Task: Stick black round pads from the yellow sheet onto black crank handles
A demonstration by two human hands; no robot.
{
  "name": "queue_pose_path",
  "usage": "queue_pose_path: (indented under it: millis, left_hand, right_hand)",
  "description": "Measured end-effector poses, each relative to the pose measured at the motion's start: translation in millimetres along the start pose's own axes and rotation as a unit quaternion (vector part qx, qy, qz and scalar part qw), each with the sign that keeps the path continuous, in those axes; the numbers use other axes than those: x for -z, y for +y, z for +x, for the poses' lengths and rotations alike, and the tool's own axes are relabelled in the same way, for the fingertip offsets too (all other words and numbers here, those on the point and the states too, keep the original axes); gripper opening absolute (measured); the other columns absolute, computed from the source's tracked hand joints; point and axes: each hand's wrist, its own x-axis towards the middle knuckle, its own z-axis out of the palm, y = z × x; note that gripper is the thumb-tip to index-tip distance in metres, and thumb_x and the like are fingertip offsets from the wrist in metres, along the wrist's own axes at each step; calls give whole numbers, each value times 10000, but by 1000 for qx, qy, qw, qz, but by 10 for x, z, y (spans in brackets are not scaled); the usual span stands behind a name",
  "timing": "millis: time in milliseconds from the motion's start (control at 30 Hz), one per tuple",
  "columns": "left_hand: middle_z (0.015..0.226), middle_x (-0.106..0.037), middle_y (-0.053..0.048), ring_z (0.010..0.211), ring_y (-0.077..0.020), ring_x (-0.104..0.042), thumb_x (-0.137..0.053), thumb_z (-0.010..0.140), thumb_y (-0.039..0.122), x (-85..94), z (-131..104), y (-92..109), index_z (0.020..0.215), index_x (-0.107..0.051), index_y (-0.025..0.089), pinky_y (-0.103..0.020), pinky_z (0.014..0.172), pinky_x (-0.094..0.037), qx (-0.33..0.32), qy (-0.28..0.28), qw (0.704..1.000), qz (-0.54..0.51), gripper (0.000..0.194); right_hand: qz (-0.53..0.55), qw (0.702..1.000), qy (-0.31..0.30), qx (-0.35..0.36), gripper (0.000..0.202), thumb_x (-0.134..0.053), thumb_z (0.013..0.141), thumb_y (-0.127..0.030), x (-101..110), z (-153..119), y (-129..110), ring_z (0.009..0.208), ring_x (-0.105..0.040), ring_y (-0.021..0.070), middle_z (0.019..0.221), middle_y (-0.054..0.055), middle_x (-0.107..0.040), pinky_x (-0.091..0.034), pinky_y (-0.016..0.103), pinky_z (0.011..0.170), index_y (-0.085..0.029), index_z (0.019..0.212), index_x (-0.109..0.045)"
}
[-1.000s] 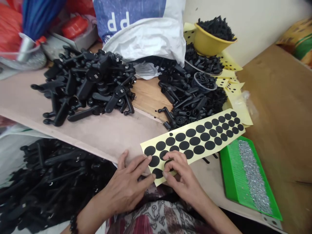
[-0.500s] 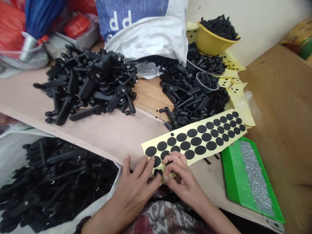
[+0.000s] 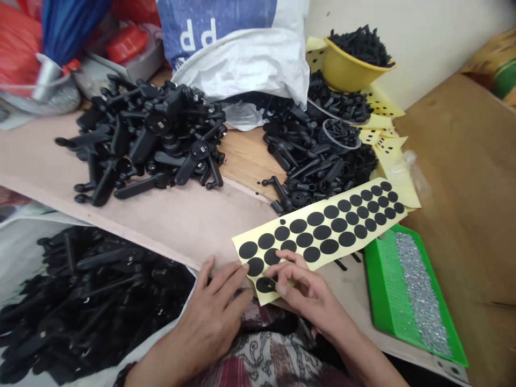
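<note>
A pale yellow sheet [image 3: 291,228] with rows of black round stickers lies slanted across the table's front edge. My left hand [image 3: 217,306] rests at its lower left corner, fingers apart, fingertips touching the sheet's edge. Over the sheet's lower left part, my right hand [image 3: 302,285] has its thumb and index finger pinched at the right side of the bottom-left black sticker [image 3: 264,284]. What sits between those fingertips is too small to make out.
Black plastic handles [image 3: 149,134] are heaped at the back left, and more black parts [image 3: 310,161] behind the sheet. A green tray [image 3: 382,290] with small metal pieces stands right. An open sack [image 3: 80,301] of black parts is at lower left.
My left hand has drawn back slightly to the left, uncovering the sheet's bottom-left corner. My right hand has shifted slightly right, and more of the bottom-left sticker shows.
</note>
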Motion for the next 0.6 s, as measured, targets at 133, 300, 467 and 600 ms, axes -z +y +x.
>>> queue_pose_path:
  millis: [133, 300, 467, 600]
  left_hand:
    - [1180, -659, -112, 1156, -243, -524, -431, 848, 109, -33, 11, 1, 1068, -632, 157, -487, 1129, -142, 2, 17, 1000, 7, 301]
    - [1175, -661, -99, 1148, -245, -530, -450, 855, 119, -65, 1, 0, 1014, -645, 178, -482, 1130, -124, -2, 9, 1000, 15, 259]
    - [1191, -630, -91, 1166, -222, -511, -422, 850, 71, 120, 13, -85, 1081, -608, 188, -416, 1080, -291, 11, 35, 999, -14, 319]
    - [1163, -621, -119, 1108, -211, -550, -455, 866, 97, 416, 141, -357, 1121, -572, 167, -327, 937, -463, 54, 75, 993, 72, 289]
  right_hand:
    - [19, 1000, -19, -9, 163, -558, 819, -266, 41, -7, -33, 1312, -372, 311, 1056, 86, -705, -410, 591, 969, -241, 663, -517]
    - [71, 997, -11, -6, 180, -584, 799, -300, 91, 16, -35, 1234, -466, 300, 1127, 82, -676, -388, 546, 994, -231, 642, -531]
    - [151, 987, 50, -39, 250, -628, 764, -414, 146, 11, -5, 1002, -586, 278, 1053, 88, -654, -475, 390, 817, -213, 636, -554]
    - [200, 975, 57, -76, 298, -674, 728, -456, 143, 125, 6, 912, -575, 256, 984, 83, -645, -452, 308, 738, -200, 617, -569]
